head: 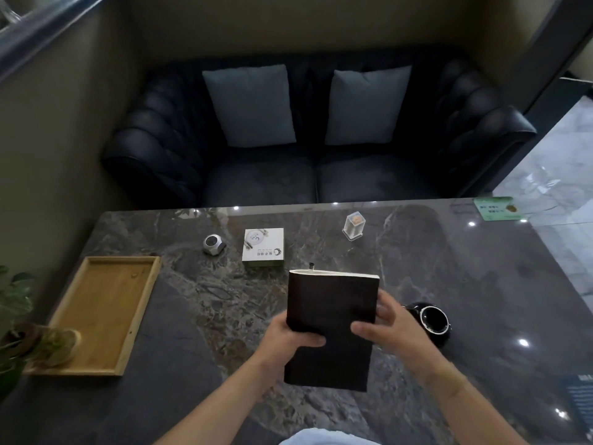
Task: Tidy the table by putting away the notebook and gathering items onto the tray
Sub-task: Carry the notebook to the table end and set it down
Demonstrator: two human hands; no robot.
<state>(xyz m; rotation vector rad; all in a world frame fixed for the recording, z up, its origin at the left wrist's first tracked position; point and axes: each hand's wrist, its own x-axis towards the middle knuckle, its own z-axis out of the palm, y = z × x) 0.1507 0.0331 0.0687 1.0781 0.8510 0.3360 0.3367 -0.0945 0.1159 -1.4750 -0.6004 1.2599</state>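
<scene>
A closed dark brown notebook (332,313) with a pen tip poking out of its top edge is held above the dark marble table (199,316). My left hand (290,338) grips its left side and my right hand (390,327) grips its right side. A bare wooden tray (99,316) lies at the table's left. Farther back stand a small silver round gadget (214,244), a white box (263,247) and a clear toothpick holder (354,226). A black cup (431,322) sits just right of my right hand.
A potted plant (29,342) overlaps the tray's near left corner. A green card (495,208) lies at the table's far right corner. Behind the table is a dark sofa (317,175) with two grey cushions. A wall runs along the left.
</scene>
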